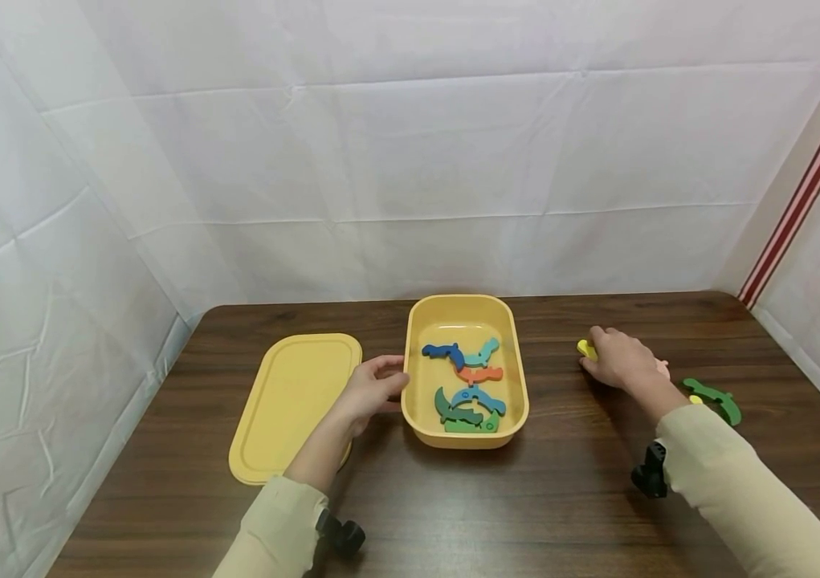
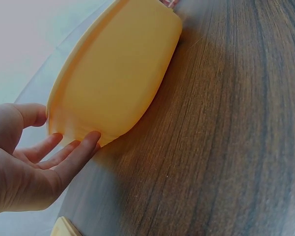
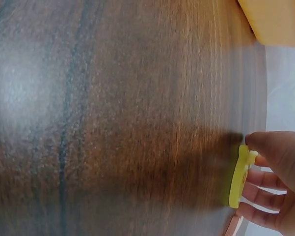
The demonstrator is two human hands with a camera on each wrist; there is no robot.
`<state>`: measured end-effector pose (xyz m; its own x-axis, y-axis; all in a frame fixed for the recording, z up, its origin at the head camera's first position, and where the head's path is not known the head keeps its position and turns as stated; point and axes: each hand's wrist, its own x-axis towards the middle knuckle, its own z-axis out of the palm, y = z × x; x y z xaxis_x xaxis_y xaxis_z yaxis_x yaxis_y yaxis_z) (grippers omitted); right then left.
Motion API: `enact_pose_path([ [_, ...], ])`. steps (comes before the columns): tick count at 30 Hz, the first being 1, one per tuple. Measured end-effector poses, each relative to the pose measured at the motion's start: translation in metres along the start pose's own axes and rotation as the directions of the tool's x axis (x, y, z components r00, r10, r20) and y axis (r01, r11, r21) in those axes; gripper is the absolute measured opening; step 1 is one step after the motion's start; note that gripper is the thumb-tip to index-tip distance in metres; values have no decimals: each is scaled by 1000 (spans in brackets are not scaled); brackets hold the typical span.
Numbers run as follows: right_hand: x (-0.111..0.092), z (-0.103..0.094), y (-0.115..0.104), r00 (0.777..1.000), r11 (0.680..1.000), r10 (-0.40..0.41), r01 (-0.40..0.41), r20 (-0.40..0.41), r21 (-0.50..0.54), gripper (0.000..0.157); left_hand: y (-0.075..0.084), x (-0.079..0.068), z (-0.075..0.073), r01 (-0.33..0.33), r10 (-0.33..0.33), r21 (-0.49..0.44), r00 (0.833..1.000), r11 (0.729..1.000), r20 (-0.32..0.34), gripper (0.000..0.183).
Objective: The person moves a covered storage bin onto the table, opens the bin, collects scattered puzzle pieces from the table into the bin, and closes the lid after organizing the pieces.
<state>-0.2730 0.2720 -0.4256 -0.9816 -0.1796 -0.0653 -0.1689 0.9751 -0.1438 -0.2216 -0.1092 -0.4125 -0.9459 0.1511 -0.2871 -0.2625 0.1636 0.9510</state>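
My left hand [image 1: 373, 389] is at the left side of a yellow plastic box [image 1: 466, 441], its fingertips touching the outer wall and its thumb at the rim. In the left wrist view the fingers [image 2: 78, 155] are spread and fairly straight against that wall. Inside the box lie several flat curved toy pieces, among them a dark blue piece [image 1: 443, 352], an orange piece [image 1: 480, 375] and a dark green piece [image 1: 456, 413]. To the right, my right hand [image 1: 621, 359] pinches a yellow curved piece [image 3: 238, 179] close over the table, thumb at one end and fingers behind it.
A yellow lid [image 1: 294, 401] lies flat left of the box, partly under my left forearm. Beside my right forearm are a green curved piece [image 1: 715, 400], a yellow piece [image 1: 695, 399] and a pink piece [image 1: 662, 368]. White cloth [image 1: 410, 160] hangs behind the dark wooden table [image 1: 561, 498].
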Motion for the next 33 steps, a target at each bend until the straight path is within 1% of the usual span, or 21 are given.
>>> enact_pose_path([
  [4, 0, 1, -1, 1000, 1000, -12, 12, -8, -4, 34, 0, 0, 0, -2, 2, -6, 1000, 1000, 9, 41],
  [10, -1, 0, -3, 999, 999, -37, 37, -17, -11, 33, 0, 0, 0, -1, 1, -3, 1000, 1000, 1, 41],
  [23, -1, 1, -4, 997, 997, -73, 73, -6, -7, 31, -1, 1, 0, -6, 6, 0, 1000, 1000, -2, 41],
  [33, -1, -1, -2, 993, 993, -114, 114, -14, -30, 29, -1, 1, 0, -4, 4, 5, 1000, 1000, -9, 41],
])
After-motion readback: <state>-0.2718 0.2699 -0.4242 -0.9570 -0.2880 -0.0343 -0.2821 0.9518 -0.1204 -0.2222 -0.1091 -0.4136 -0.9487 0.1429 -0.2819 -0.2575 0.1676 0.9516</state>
